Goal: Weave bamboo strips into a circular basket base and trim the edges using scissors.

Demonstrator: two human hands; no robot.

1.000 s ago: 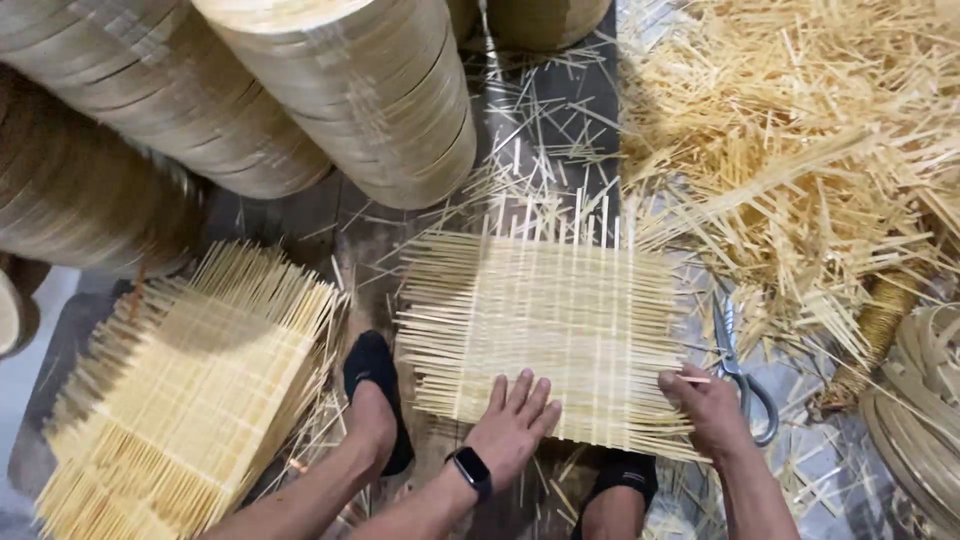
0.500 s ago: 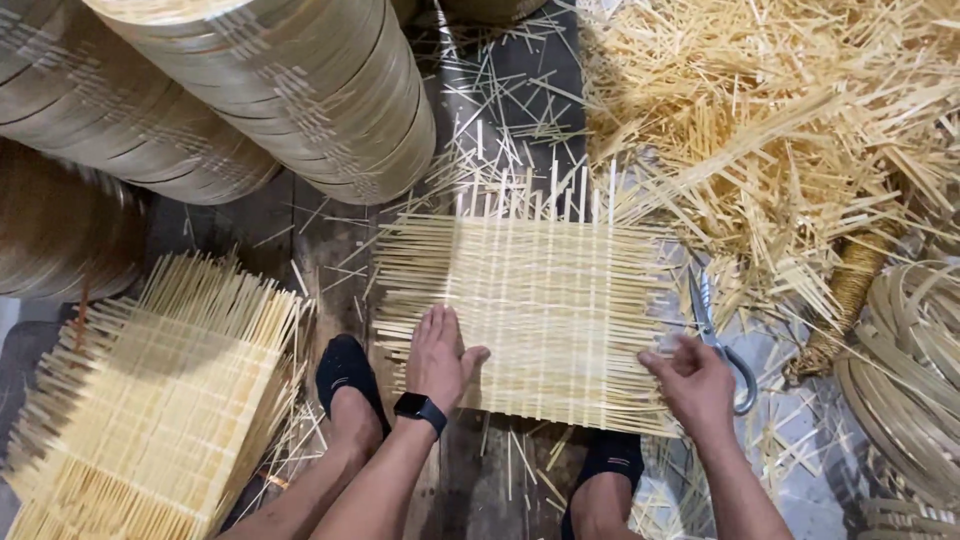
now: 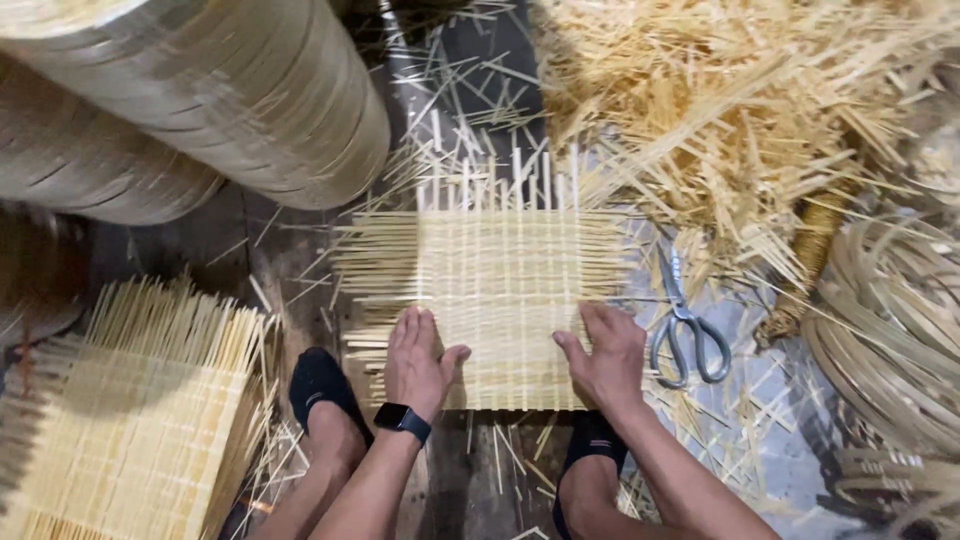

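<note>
A square mat of woven bamboo strips (image 3: 495, 270) lies flat on the floor between my feet, loose strip ends sticking out on all sides. My left hand (image 3: 418, 358), with a dark watch on the wrist, presses flat on the mat's near left part, fingers together. On the near right part rests my right hand (image 3: 603, 352), palm down, fingers slightly spread. Neither hand holds anything.
Grey scissors (image 3: 684, 325) lie just right of the mat. A stack of finished woven mats (image 3: 130, 420) sits at the left. Stacked round bamboo hoops (image 3: 210, 90) fill the upper left, a heap of loose strips (image 3: 740, 110) the upper right, coiled bands (image 3: 900, 320) the right edge.
My left hand slid left and then settled on the mat's near left part. My right hand moved inward from the mat's right edge onto its surface. The view shifted closer.
</note>
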